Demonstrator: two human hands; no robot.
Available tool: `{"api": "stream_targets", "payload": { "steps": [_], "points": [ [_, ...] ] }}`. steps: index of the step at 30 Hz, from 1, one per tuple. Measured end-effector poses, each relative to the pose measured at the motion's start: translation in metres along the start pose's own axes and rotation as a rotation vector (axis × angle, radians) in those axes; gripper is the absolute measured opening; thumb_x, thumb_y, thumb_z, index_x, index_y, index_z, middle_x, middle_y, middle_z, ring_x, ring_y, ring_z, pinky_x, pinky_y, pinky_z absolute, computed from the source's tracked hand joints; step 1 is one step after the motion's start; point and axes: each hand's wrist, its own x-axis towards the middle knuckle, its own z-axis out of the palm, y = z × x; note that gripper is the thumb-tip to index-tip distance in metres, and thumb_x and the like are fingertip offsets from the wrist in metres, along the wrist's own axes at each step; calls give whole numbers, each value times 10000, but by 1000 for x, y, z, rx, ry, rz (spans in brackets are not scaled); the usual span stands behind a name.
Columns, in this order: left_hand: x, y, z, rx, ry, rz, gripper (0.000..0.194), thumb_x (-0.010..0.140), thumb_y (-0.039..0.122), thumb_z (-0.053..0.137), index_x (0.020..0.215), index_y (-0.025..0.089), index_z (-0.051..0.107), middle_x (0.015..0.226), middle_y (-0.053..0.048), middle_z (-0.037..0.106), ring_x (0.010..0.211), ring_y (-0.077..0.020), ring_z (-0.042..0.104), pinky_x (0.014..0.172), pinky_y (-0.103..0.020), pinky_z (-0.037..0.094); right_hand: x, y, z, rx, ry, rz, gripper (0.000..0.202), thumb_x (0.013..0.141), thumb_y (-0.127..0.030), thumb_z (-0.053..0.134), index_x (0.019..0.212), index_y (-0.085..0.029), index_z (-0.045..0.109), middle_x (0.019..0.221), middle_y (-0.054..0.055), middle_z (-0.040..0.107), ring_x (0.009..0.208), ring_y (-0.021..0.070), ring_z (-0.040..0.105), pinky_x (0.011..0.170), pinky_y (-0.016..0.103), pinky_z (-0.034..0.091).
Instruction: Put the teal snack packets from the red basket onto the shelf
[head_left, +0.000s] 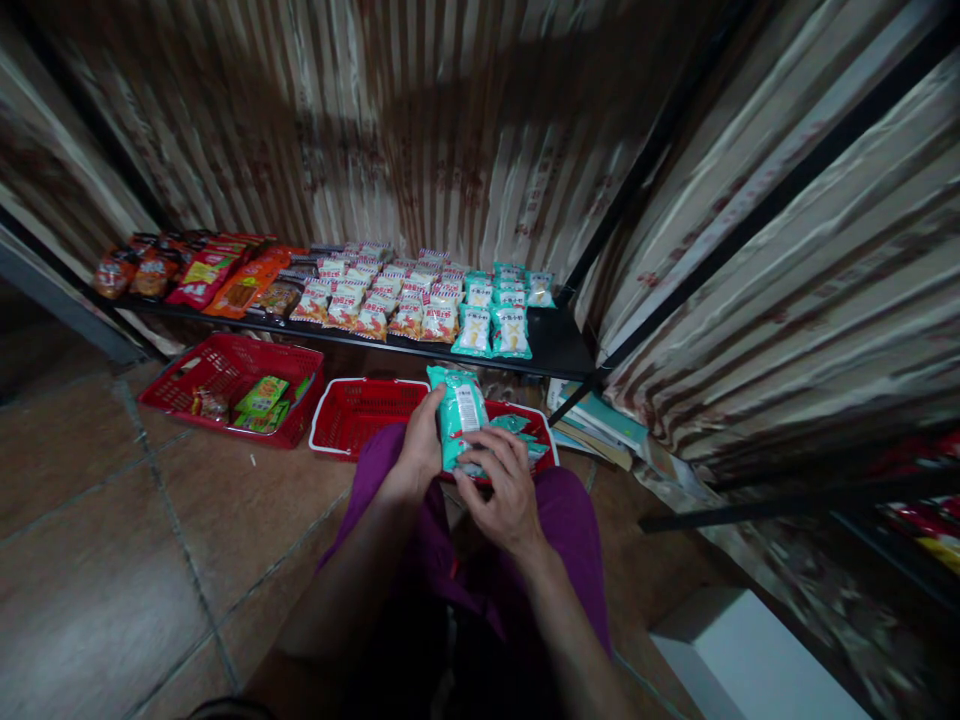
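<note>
A teal snack packet (459,405) is held upright between my hands, its back label towards me. My left hand (424,437) grips its left edge. Bent fingers of my right hand (504,483) rest on the packet's lower right part. Just beyond, teal packets (511,330) stand in rows at the right of the black shelf (555,345). More teal packets (517,425) lie in a red basket (550,455) right behind my right hand.
Striped white packets (375,300) and red and orange bags (214,265) fill the shelf leftward. Two red baskets (296,428) (337,450) stand on the floor; the left one holds green packets (262,398). Books (607,415) and a white box (765,650) are at right.
</note>
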Motion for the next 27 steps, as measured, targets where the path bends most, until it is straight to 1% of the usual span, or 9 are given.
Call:
{"api": "stream_targets", "payload": {
  "steps": [2, 3, 6, 8, 11, 14, 18, 23, 27],
  "points": [
    [-1, 1, 2, -88, -58, -23, 419, 691, 494, 672, 905, 137, 631, 835, -55, 688, 807, -209, 651, 748, -313, 501, -2, 5, 1, 61, 117, 128, 169, 778, -218, 626, 947, -233, 626, 1092, 60, 644, 1092, 237, 527, 974, 469, 400],
    [-2, 1, 3, -118, -82, -6, 421, 701, 489, 668, 933, 140, 635, 889, -66, 695, 861, -224, 652, 780, -325, 500, -3, 8, 2, 105, 206, 246, 188, 779, -245, 629, 966, -227, 623, 1099, 66, 639, 1078, 233, 540, 966, 468, 410],
    [-3, -1, 6, -158, -108, 110, 448, 722, 496, 666, 1029, 173, 625, 1029, -67, 687, 980, -230, 634, 851, -335, 486, -4, 17, 6, 401, 451, 734, 286, 733, -360, 685, 967, -217, 607, 1016, 51, 650, 935, 196, 602, 807, 376, 518],
    [-3, -5, 5, -156, -103, 159, 484, 722, 519, 667, 1077, 196, 608, 1083, -58, 674, 1016, -220, 623, 877, -331, 475, -3, 19, 7, 711, 449, 1021, 356, 660, -414, 747, 918, -211, 610, 901, 20, 665, 798, 163, 630, 652, 291, 547],
    [0, -11, 4, -145, -62, 153, 518, 716, 528, 673, 1107, 198, 593, 1107, -58, 664, 1008, -209, 625, 887, -326, 470, 0, 16, 8, 1059, 329, 1233, 347, 572, -393, 819, 769, -195, 613, 743, -18, 665, 663, 124, 640, 572, 231, 550],
    [2, -14, 2, -132, -25, 119, 521, 739, 540, 642, 1116, 184, 589, 1125, -71, 658, 995, -214, 628, 880, -335, 476, 0, 12, 10, 1192, 333, 1280, 334, 527, -323, 855, 656, -184, 581, 645, -41, 650, 615, 97, 638, 600, 210, 562],
    [2, -13, 2, -87, -35, 31, 512, 762, 581, 583, 1070, 173, 611, 1100, -79, 668, 973, -227, 636, 858, -343, 488, -2, 13, 15, 1204, 401, 1244, 310, 503, -253, 863, 679, -182, 617, 643, -55, 652, 587, 78, 630, 608, 193, 560],
    [-6, -18, -4, 77, -90, -49, 422, 719, 501, 673, 986, 179, 620, 995, -76, 679, 869, -204, 654, 737, -295, 507, -1, 17, 16, 1172, 605, 1198, 308, 505, -258, 853, 704, -198, 627, 699, -60, 677, 649, 82, 654, 670, 202, 564],
    [-14, -24, -6, 287, -197, -87, 399, 680, 400, 749, 987, 189, 606, 850, -44, 665, 616, -118, 614, 575, -227, 457, 0, 20, 14, 1131, 735, 1122, 302, 518, -243, 839, 736, -211, 633, 736, -61, 691, 673, 74, 658, 681, 190, 561]
  ]
}}
